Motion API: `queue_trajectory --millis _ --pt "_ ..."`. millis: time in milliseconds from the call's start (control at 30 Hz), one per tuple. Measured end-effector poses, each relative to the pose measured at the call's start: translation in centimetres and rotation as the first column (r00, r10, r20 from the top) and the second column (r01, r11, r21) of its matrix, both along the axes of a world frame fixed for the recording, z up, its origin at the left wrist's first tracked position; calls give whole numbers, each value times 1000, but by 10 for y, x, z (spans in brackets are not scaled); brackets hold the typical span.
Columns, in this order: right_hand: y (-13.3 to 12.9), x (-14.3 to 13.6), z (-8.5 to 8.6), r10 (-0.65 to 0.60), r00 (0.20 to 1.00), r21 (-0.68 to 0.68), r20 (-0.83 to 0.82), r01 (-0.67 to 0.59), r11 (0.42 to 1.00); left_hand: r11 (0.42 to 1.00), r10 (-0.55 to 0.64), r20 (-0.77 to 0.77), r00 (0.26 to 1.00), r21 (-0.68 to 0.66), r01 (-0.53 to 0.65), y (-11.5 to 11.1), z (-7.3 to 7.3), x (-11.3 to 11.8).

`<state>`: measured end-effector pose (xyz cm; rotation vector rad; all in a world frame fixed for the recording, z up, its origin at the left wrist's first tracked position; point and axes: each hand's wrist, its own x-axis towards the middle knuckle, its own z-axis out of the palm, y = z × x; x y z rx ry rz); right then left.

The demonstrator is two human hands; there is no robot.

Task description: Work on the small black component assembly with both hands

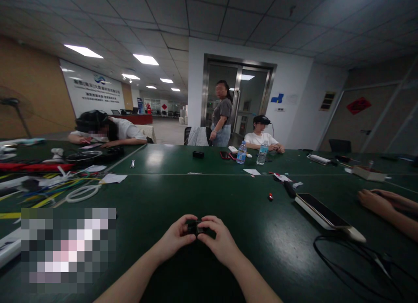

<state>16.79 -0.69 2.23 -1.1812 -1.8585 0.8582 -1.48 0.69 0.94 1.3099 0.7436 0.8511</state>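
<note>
A small black object (196,227) sits between my two hands, low in the middle of the head view, above the dark green table (170,190). My left hand (178,237) grips its left side, fingers curled over the top and thumb below. On its right side, my right hand (217,237) holds it in the same way. The fingertips of both hands nearly meet. Fingers cover much of the object, so its exact shape cannot be made out.
Cables (81,193) and a blurred-out patch lie left. A white device with a dark screen (323,210), a black cable and another person's hands (379,203) are right. Two bottles (241,153) and a black box (198,154) stand further back. Three people are beyond the table.
</note>
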Motion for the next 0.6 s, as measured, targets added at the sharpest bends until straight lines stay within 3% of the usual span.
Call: queue_trajectory --millis 267,600 --pt "0 2 0 5 995 5 98 -5 1000 1000 5 -24 1000 3 -5 1 -2 1" --pt "-1 5 0 39 999 14 3 -39 999 997 77 -62 995 7 -77 0 1 -2"
